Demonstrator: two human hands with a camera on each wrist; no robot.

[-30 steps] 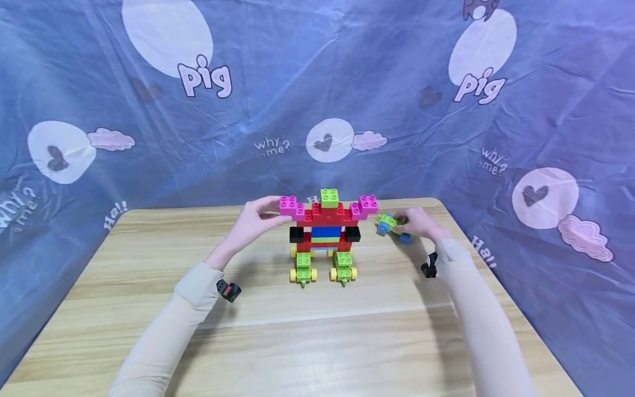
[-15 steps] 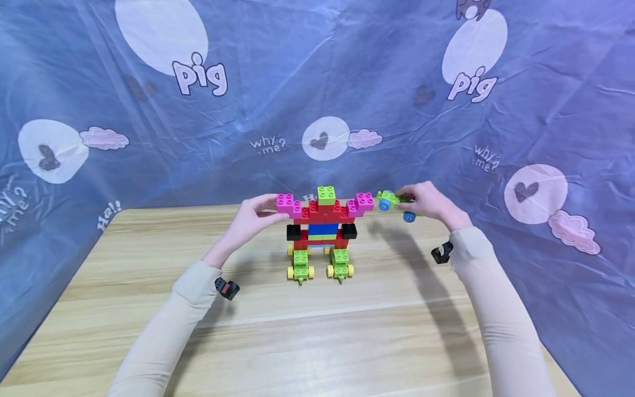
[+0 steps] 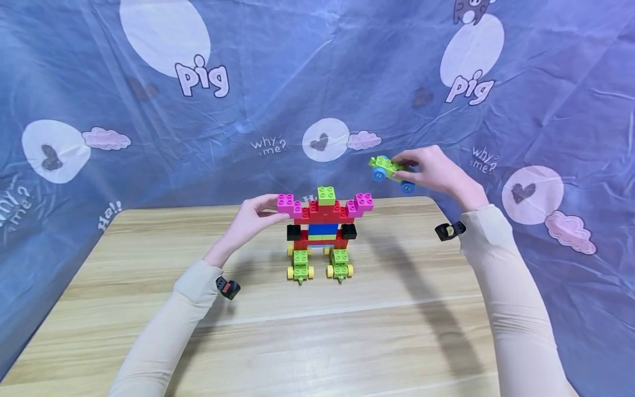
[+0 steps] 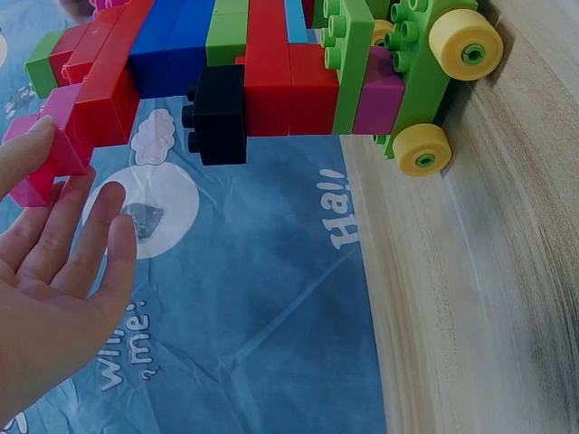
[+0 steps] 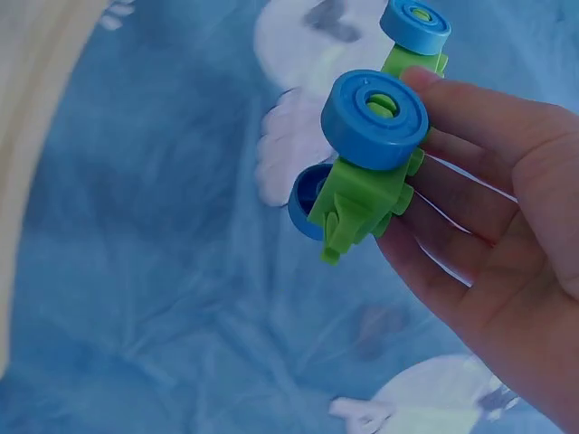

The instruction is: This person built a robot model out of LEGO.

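Note:
A robot-like figure of toy building blocks (image 3: 323, 212) stands upright on the table, with a lime block on top, pink arms, black side blocks and green wheeled feet. My left hand (image 3: 252, 221) pinches its pink arm block (image 4: 65, 136) between thumb and fingers; in the left wrist view the other fingertips extend below it. Raised above the table's back right, my right hand (image 3: 432, 171) grips a green toy car base (image 3: 389, 166) with blue wheels. The right wrist view shows its blue wheel (image 5: 374, 119) close up, thumb on one side and fingers behind.
The wooden table (image 3: 317, 342) has its far edge just behind the block figure. A blue printed cloth (image 3: 248, 99) hangs behind and along both sides. Each wrist carries a small black camera, such as the right wrist camera (image 3: 450, 230).
My right hand has lifted the green car base off the table, up above the height of the figure's head. The left hand keeps its hold on the pink arm, and the figure stays in place.

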